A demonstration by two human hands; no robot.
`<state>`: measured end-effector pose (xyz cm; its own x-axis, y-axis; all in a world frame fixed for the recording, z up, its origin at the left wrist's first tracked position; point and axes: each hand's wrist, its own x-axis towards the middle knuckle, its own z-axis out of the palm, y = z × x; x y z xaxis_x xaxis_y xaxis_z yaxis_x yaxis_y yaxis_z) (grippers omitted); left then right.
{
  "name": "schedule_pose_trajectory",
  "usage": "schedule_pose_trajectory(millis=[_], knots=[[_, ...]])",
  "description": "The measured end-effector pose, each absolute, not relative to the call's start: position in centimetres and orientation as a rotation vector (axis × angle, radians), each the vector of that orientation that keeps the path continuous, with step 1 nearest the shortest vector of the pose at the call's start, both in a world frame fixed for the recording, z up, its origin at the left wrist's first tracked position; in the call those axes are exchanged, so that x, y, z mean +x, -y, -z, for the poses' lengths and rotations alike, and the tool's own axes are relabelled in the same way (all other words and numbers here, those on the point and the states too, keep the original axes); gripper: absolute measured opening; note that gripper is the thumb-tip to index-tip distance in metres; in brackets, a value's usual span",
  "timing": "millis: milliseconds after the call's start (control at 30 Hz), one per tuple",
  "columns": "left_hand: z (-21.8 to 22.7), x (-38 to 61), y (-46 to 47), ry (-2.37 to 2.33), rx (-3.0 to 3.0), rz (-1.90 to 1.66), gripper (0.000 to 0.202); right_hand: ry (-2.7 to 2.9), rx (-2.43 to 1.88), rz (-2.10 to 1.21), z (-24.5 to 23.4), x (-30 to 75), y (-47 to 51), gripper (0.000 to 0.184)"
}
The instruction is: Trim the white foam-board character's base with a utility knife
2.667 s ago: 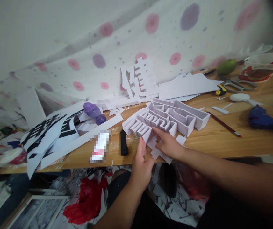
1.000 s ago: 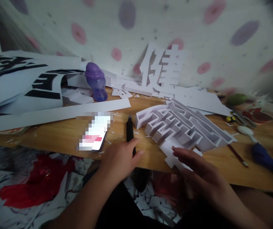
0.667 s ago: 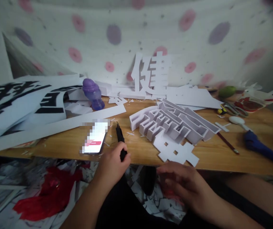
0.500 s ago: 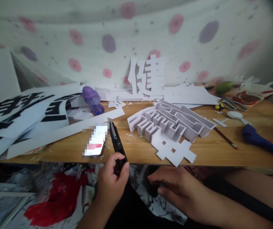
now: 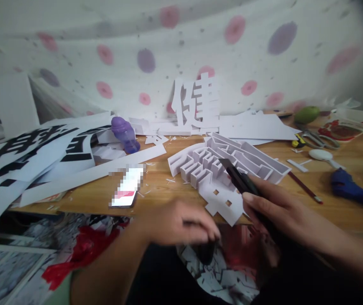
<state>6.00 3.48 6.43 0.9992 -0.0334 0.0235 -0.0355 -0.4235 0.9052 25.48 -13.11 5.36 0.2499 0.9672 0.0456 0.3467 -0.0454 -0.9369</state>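
My right hand (image 5: 283,209) is closed round a black utility knife (image 5: 240,180), its tip pointing up and left over a white foam-board 3D character (image 5: 257,159) on the wooden table (image 5: 86,199). A flat white cut-out piece (image 5: 224,203) lies at the table's front edge, just left of the knife. My left hand (image 5: 184,222) hovers below the table edge near that piece; it is smeared by motion, its fingers curved downward with nothing visible in them.
A phone (image 5: 126,190) lies left of the character, a purple bottle (image 5: 124,134) behind it. Printed black-and-white sheets (image 5: 41,152) cover the left. A standing white character (image 5: 197,101) leans on the dotted cloth. Scissors (image 5: 317,140), a spoon (image 5: 321,154), a pencil (image 5: 305,187) and a blue glue gun (image 5: 353,191) lie right.
My left hand picked the black knife off the table and drew it below the edge. The knife is now in my right hand, raised over the foam character; my left hand moved right.
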Motion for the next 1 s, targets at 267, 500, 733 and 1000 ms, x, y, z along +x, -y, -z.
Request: schedule_pose_trajectory(millis=[267, 500, 733, 1000], knots=[[-8.8, 14.9, -12.0, -0.06, 2.52, -0.177, 0.021, 1.487, -1.713, -1.017, -3.6, 26.6, 13.8, 0.046], [-6.2, 17.7, -13.6, 0.172, 2.479, -0.041, 0.016, 1.416, -1.943, -0.86, -2.2, 26.8, 14.8, 0.051], [-5.5, 16.6, -13.7, 0.307, 2.571, -0.123, 0.018, 1.557, -2.148, -0.778, -3.5, 26.4, 13.4, 0.047], [-5.7, 16.9, -13.9, 0.354, 2.635, -0.01, 0.025, 1.7, -2.087, -0.773, -2.7, 26.3, 12.0, 0.046]])
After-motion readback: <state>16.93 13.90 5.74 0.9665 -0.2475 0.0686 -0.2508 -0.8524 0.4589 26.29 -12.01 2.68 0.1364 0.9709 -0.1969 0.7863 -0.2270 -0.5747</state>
